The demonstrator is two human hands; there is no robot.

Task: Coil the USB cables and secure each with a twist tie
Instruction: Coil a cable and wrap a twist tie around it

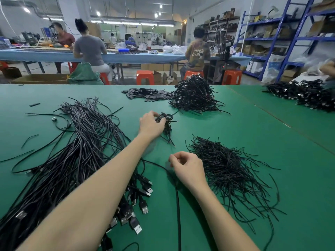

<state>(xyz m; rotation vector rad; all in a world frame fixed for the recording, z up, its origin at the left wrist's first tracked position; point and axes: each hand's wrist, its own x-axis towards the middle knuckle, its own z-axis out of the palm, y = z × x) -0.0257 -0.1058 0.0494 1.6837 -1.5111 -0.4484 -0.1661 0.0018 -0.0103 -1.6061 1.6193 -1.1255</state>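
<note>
A big bundle of loose black USB cables (79, 142) lies on the left of the green table (235, 134), plugs toward me. My left hand (150, 125) reaches forward and grips a small coiled cable (165, 122) at the table's middle. My right hand (188, 168) hovers nearer to me, fingers curled; whether it pinches anything I cannot tell. A single black cable (178, 205) runs under it toward the front edge. A heap of thin black twist ties (228, 169) lies just right of my right hand.
A pile of coiled, tied cables (194, 96) sits at the far middle, with small black flat pieces (146, 94) left of it. More cable piles (308, 94) lie at the far right. People sit at a blue table (45, 55) behind; blue shelves (282, 38) stand on the right.
</note>
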